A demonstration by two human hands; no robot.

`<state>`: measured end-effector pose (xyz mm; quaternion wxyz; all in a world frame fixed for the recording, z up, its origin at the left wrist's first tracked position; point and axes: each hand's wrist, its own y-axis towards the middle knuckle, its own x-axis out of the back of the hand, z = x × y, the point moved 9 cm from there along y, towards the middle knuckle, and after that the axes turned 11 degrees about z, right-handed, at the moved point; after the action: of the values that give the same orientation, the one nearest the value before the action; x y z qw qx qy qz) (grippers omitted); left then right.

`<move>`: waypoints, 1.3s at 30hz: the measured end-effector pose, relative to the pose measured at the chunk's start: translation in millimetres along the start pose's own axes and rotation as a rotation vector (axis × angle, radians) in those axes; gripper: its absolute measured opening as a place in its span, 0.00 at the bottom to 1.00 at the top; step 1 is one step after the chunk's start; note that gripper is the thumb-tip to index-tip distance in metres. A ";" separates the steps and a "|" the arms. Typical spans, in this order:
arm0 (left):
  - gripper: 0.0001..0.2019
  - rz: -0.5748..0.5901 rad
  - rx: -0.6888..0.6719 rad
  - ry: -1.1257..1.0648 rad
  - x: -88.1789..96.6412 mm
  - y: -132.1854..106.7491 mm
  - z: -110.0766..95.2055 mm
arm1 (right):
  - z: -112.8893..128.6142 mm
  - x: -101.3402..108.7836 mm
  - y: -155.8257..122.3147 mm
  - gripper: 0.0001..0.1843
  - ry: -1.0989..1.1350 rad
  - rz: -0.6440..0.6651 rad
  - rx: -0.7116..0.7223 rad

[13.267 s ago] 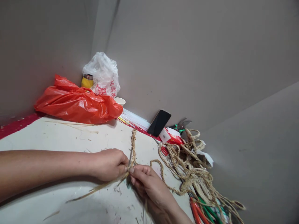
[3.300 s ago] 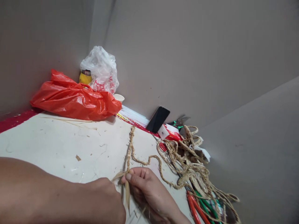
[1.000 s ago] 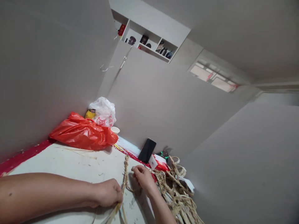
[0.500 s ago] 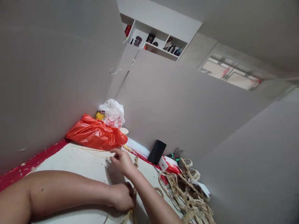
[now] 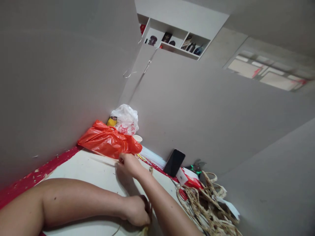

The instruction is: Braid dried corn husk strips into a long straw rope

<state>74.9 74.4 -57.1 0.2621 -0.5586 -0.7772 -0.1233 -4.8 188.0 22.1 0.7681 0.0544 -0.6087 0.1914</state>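
My left hand (image 5: pixel 138 210) is closed low over the white board (image 5: pixel 78 167), gripping a braided straw cord (image 5: pixel 151 169). A bit of that braid shows beyond my right wrist, and loose pale strands (image 5: pixel 144 231) stick out below the left hand; the fingers hide the part between. Farther up the board, my right hand (image 5: pixel 130 165) pinches several thin pale straw strips (image 5: pixel 104 159), which stretch left from its fingertips. My right forearm crosses in front of the braid.
A red plastic bag (image 5: pixel 108 141), a white bag (image 5: pixel 126 119) and a white cup (image 5: pixel 137 138) stand at the far corner. Along the right edge are a phone (image 5: pixel 174 163), a red-and-white box (image 5: pixel 190 179), green-handled pliers (image 5: pixel 197 167) and heaped braided cord (image 5: pixel 206 206).
The right hand has closed on the pale straw strips and lifted them slightly off the board. My left hand keeps its grip. The whole view has shifted a little.
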 end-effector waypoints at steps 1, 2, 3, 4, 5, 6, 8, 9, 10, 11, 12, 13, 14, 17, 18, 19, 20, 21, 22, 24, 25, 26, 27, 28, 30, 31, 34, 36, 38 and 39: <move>0.07 0.009 0.083 -0.026 0.1 -4.6 4.2 | -7.3 10.1 -12.8 0.08 0.024 -0.045 0.005; 0.07 0.014 0.173 -0.063 0.6 -10.0 8.8 | -15.8 19.6 -27.9 0.09 0.049 -0.084 0.007; 0.06 0.018 0.240 -0.103 0.9 -15.3 11.2 | -25.2 28.1 -45.0 0.11 0.084 -0.120 0.009; 0.05 0.024 0.275 -0.141 1.2 -19.5 11.0 | -35.4 35.2 -63.6 0.11 0.128 -0.150 0.008; 0.05 0.026 0.279 -0.173 1.9 -22.4 8.3 | -46.1 41.0 -83.6 0.12 0.198 -0.184 0.009; 0.05 0.024 0.256 -0.197 3.3 -24.0 3.8 | -58.1 46.3 -104.9 0.12 0.358 -0.238 0.021; 0.06 0.027 0.211 -0.233 5.1 -25.0 -2.9 | -82.4 43.5 -144.1 0.15 0.621 -0.282 -0.015; 0.06 0.031 0.204 -0.252 5.3 -25.0 -4.0 | -92.2 36.8 -161.2 0.15 0.712 -0.282 -0.048; 0.07 0.035 0.201 -0.271 5.1 -24.6 -4.1 | -99.7 27.1 -175.9 0.15 0.765 -0.262 -0.084; 0.08 0.044 0.191 -0.286 4.5 -23.7 -4.4 | -105.0 16.3 -188.3 0.13 0.788 -0.236 -0.115; 0.09 0.054 0.182 -0.299 3.6 -22.6 -4.5 | -108.7 5.3 -198.5 0.09 0.791 -0.212 -0.137; 0.10 0.066 0.174 -0.310 2.4 -21.4 -4.3 | -111.5 -5.5 -206.8 0.06 0.784 -0.192 -0.151; 0.11 0.078 0.165 -0.318 1.2 -20.2 -4.3 | -113.9 -15.1 -213.5 0.05 0.774 -0.181 -0.158; 0.14 0.099 0.141 -0.326 -1.2 -17.5 -5.2 | -123.5 -35.5 -226.8 0.21 0.802 -0.218 -0.177; 0.15 0.101 0.139 -0.323 -1.5 -16.9 -5.4 | -127.7 -39.9 -229.4 0.24 0.836 -0.242 -0.187; 0.15 0.102 0.141 -0.319 -1.9 -16.5 -5.4 | -132.0 -43.4 -231.1 0.25 0.875 -0.269 -0.197; 0.16 0.107 0.147 -0.318 -2.6 -16.1 -5.3 | -136.1 -46.1 -232.1 0.22 0.911 -0.293 -0.207; 0.16 0.112 0.156 -0.319 -3.4 -15.9 -5.1 | -139.8 -48.2 -232.3 0.18 0.937 -0.312 -0.215; 0.17 0.119 0.164 -0.322 -4.2 -15.6 -5.3 | -142.8 -49.5 -231.9 0.12 0.946 -0.326 -0.219; 0.19 0.127 0.183 -0.333 -5.4 -15.3 -6.3 | -148.1 -49.6 -230.7 0.05 0.920 -0.357 -0.224; 0.19 0.125 0.190 -0.338 -5.5 -15.2 -7.2 | -150.7 -48.9 -230.3 0.05 0.894 -0.375 -0.229; 0.20 0.120 0.195 -0.339 -5.3 -15.0 -8.3 | -153.2 -47.8 -230.2 0.06 0.867 -0.396 -0.236; 0.20 0.113 0.200 -0.337 -5.0 -15.0 -9.4 | -155.5 -46.7 -230.3 0.07 0.838 -0.415 -0.243; 0.20 0.105 0.203 -0.333 -4.7 -15.0 -10.5 | -157.3 -45.4 -230.5 0.08 0.808 -0.433 -0.250; 0.19 0.082 0.195 -0.319 -3.8 -15.1 -12.9 | -158.2 -42.3 -230.6 0.09 0.755 -0.463 -0.242; 0.18 0.069 0.187 -0.314 -3.3 -15.4 -13.9 | -157.7 -40.3 -230.9 0.10 0.733 -0.480 -0.230; 0.15 0.027 0.165 -0.324 -2.4 -17.3 -15.4 | -156.9 -35.2 -233.6 0.10 0.705 -0.546 -0.203; 0.14 0.006 0.163 -0.325 -1.8 -19.1 -15.4 | -159.0 -33.6 -236.6 0.08 0.710 -0.597 -0.210; 0.14 0.003 0.177 -0.309 -1.6 -20.7 -15.1 | -162.2 -32.8 -240.3 0.07 0.726 -0.649 -0.227; 0.14 0.007 0.186 -0.302 -1.5 -21.4 -15.0 | -163.7 -32.2 -242.3 0.07 0.732 -0.675 -0.237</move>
<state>59.3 58.5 -43.3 0.1932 -0.5466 -0.8140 0.0354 226.2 9.4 -13.9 0.9508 0.0901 -0.2658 -0.1312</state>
